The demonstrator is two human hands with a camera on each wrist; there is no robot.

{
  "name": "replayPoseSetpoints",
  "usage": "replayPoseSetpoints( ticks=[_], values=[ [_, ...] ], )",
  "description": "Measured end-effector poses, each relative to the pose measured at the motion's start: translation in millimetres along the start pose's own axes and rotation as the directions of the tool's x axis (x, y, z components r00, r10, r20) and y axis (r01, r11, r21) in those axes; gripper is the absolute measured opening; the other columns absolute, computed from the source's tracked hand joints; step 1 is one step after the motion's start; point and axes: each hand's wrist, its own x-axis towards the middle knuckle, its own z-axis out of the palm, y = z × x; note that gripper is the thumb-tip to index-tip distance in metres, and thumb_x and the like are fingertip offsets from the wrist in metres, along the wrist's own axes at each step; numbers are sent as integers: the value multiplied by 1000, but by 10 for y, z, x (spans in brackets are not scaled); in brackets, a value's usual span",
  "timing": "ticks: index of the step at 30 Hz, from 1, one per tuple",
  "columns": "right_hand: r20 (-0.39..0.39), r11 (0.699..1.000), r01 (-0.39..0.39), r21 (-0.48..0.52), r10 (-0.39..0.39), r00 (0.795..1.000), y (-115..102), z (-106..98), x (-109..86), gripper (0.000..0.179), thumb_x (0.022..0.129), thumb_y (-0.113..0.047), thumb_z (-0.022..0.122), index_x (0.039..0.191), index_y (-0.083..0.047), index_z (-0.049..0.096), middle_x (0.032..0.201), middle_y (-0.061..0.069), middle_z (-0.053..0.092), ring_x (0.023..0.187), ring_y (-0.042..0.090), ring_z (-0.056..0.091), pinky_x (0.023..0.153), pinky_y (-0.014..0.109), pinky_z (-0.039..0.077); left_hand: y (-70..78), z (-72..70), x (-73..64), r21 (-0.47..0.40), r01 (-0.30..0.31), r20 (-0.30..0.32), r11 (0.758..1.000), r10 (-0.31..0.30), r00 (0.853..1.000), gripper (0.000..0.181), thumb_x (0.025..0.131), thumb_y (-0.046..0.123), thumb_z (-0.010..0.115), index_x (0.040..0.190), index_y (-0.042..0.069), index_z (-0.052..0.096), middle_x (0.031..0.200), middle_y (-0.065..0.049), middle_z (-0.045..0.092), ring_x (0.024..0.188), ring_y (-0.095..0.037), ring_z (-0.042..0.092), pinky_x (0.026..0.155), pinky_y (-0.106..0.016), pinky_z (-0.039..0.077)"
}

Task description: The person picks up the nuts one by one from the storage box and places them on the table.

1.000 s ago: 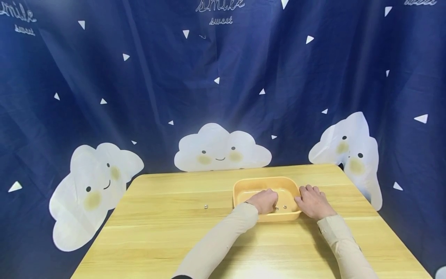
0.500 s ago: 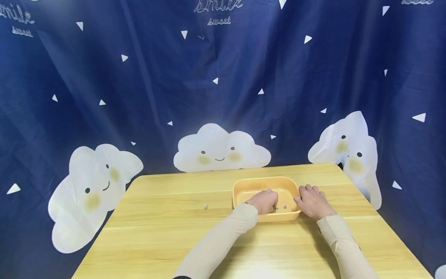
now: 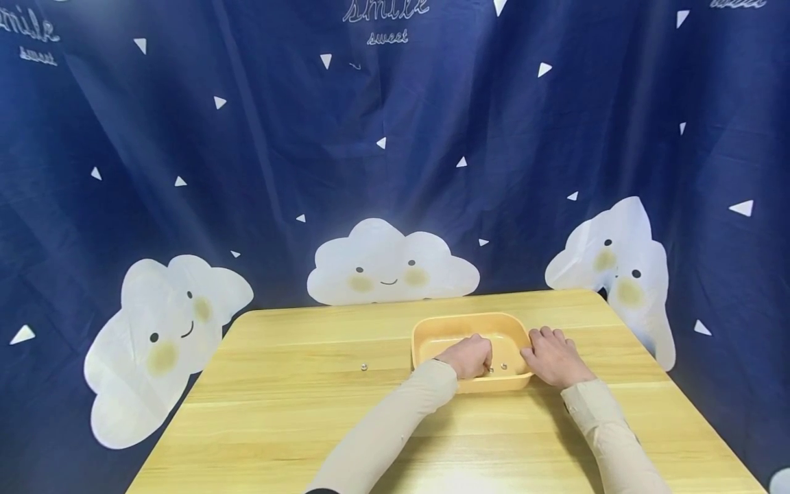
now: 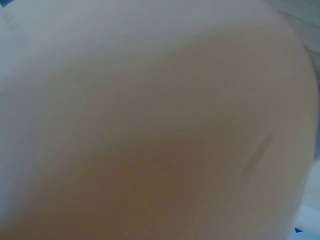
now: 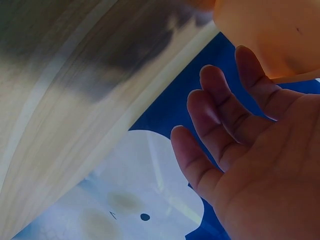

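A shallow yellow-orange plastic tray [image 3: 428, 326] rests on the table. My left hand [image 3: 470, 357] reaches down inside it with the fingers curled toward its floor. A small silvery piece [image 3: 491, 370] lies right at its fingertips, and another silvery piece [image 3: 504, 366] is a little farther right. I cannot tell whether the left fingers pinch anything; the hand's back hides them. At the tray's right end, my right hand [image 3: 555, 360] holds the rim, thumb at the edge and fingers outside. In the right wrist view the index finger [image 5: 250, 62] overlaps the orange wall.
One more small silvery piece [image 3: 364, 367] lies on the wooden table [image 3: 296, 405], left of the tray. A blue curtain [image 3: 426, 103] with white clouds hangs behind the table's far edge. Blurred, close-up surface fills the left wrist view.
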Motion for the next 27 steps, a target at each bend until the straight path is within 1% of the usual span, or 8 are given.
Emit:
replayPoseSetpoints(
  ticks=[2,5,10,13,17,21,24,27],
  values=[
    [0,1000,-1,2,1,1000,-2,1,0,27,96,-24,53,103,1,61,104,21,63,98,43,56,75,59,45,-3,4,9,1,3,-2,1000,-3,1000,26,87,4,78,66,18,79,80,10,78,62,4,55,61,-8,44],
    [2,1000,-3,5,3,1000,-5,-1,1,26,96,-24,54,103,1,61,104,20,62,97,43,56,74,58,45,-7,12,25,1,7,-1,1000,-7,1000,26,87,3,78,65,18,77,82,10,78,63,3,57,60,-8,45],
    [4,1000,-3,7,3,1000,-4,-7,5,25,96,-24,54,100,-1,61,103,20,63,96,42,56,74,58,45,-3,11,39,1,9,-12,1000,-9,1000,30,87,2,77,60,16,71,78,10,75,59,1,51,56,-10,43],
    [5,1000,-1,8,1,1000,0,-17,11,23,96,-24,53,98,-2,61,103,20,63,95,42,55,74,58,45,-1,4,39,6,8,-13,1000,-8,1000,37,88,2,77,56,16,64,73,11,71,56,-1,46,54,-11,41],
    [9,1000,0,9,0,1000,7,-20,14,24,96,-24,53,99,-1,61,104,21,63,96,42,55,74,59,45,6,-10,30,19,2,-15,1000,-2,1000,47,88,2,76,51,19,51,62,11,61,53,-2,41,52,-12,39],
    [12,1000,0,8,0,1000,11,-11,11,25,96,-24,53,100,-1,62,105,21,63,96,42,55,74,59,45,3,-4,27,42,-3,-16,999,3,1000,54,88,5,76,50,21,42,51,10,42,49,-3,33,49,-14,35],
    [13,1000,1,7,-1,1000,10,-10,8,24,96,-24,53,99,-2,61,104,20,63,95,41,55,74,58,45,-7,0,23,50,-13,-9,999,13,1000,56,89,5,76,50,21,39,49,10,33,48,-3,29,47,-14,32],
    [11,1000,0,9,0,1000,6,-10,1,24,96,-24,53,99,-1,62,104,20,63,94,40,55,73,57,45,-27,0,18,59,-28,-5,998,28,1000,56,89,4,75,51,21,37,50,10,30,49,-3,28,47,-14,30]
  ],
)
